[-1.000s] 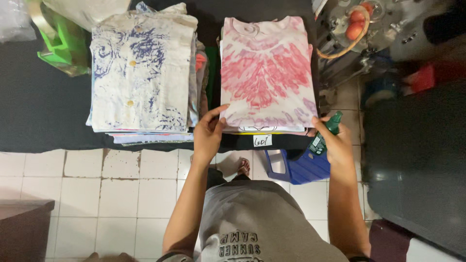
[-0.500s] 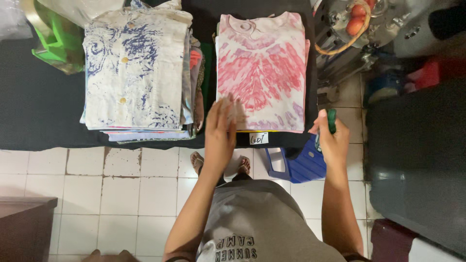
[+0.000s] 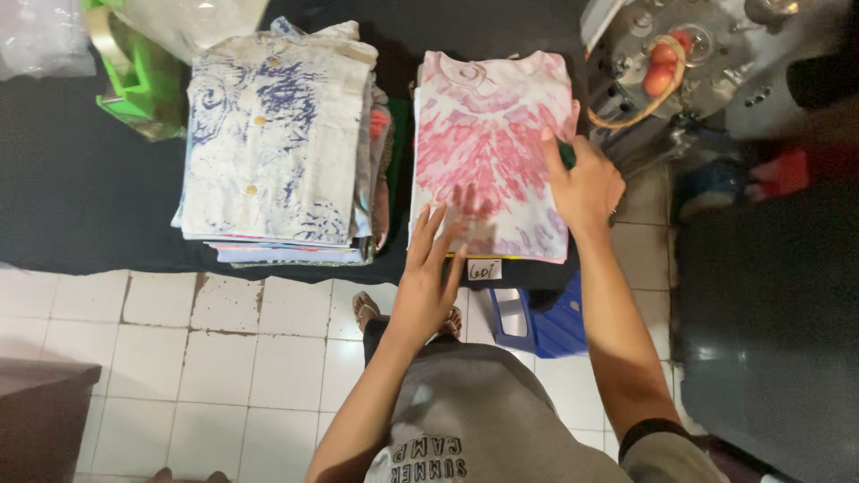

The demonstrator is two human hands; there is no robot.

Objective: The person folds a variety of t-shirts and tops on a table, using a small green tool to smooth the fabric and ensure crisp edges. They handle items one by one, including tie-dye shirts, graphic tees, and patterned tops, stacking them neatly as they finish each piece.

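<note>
On the dark desk (image 3: 80,206), two stacks of folded clothes sit side by side. Both hands are on the right-hand one, a folded pink tie-dye shirt (image 3: 488,134) lying flat with its collar away from the person. The left hand (image 3: 429,277) is open, fingers spread, its fingertips over the shirt's near left part; it is blurred, so how firmly it presses is unclear. The right hand (image 3: 586,183) lies open and flat on the shirt's right edge, gripping nothing. A small white tag (image 3: 484,269) shows just beneath the near edge. To the left, apart from the shirt, stands a taller pile (image 3: 277,143) topped by a white and blue buttoned garment. The work looks like smoothing the folded shirt; a further stroke would call for flat palms and even pressure, so the folds stay aligned.
</note>
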